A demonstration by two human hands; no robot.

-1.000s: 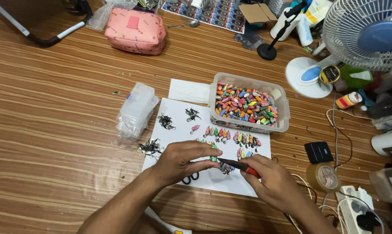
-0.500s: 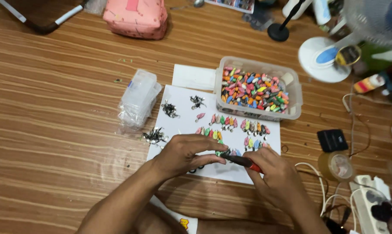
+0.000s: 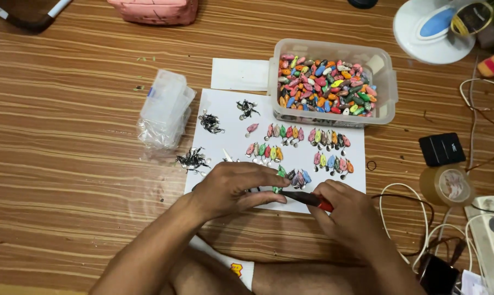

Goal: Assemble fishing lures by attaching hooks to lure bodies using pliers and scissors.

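Note:
My left hand [image 3: 230, 188] pinches a small green lure body [image 3: 280, 173] over the white paper sheet [image 3: 225, 109]. My right hand [image 3: 348, 210] grips red-handled pliers [image 3: 307, 199] whose tips point left toward that green piece. Rows of small colourful lure bodies [image 3: 307, 145] with metal bits lie on the sheet just beyond my hands. Clumps of dark metal hooks [image 3: 210, 123] sit on the sheet's left part. A clear plastic tub [image 3: 386, 90] full of colourful bodies stands at the sheet's far right corner.
A clear bag with small plastic boxes [image 3: 165, 106] lies left of the sheet. A tape roll [image 3: 448, 186], a black box [image 3: 441, 148], cables and a power strip [image 3: 490, 240] crowd the right. A fan base [image 3: 432, 24] and a pink case [image 3: 154, 10] sit at the far edge.
The view has tilted down and closer, so objects shift up in frame. My hands stay together over the sheet's near edge, still working the pliers on a small piece.

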